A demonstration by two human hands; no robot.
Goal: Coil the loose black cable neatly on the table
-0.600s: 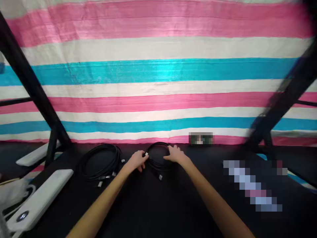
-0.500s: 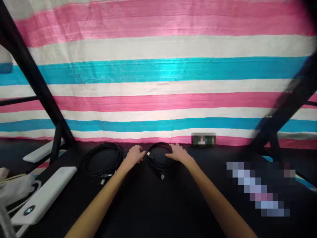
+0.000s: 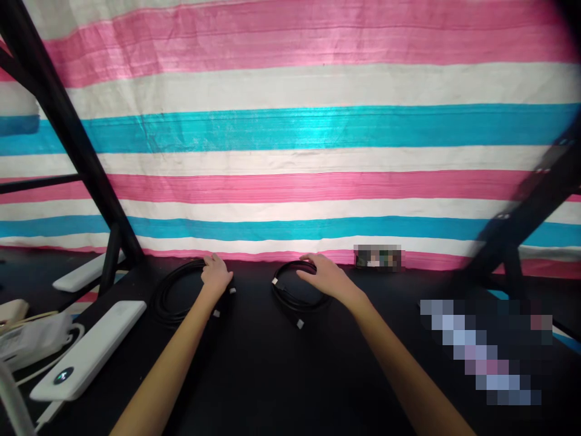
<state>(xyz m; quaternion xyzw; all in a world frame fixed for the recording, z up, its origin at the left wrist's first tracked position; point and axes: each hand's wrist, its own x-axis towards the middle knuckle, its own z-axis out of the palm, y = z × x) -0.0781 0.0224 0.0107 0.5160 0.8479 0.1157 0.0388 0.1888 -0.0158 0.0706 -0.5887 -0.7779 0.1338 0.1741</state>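
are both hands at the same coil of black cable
No, the left hand is at the larger coil, while the right hand is at the smaller coil, separate from it.

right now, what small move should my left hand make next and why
I'd probably curl the left hand around the right side of the larger cable coil: it is already over that part, though its grip can't be made out. The right hand is at the separate, smaller coil.
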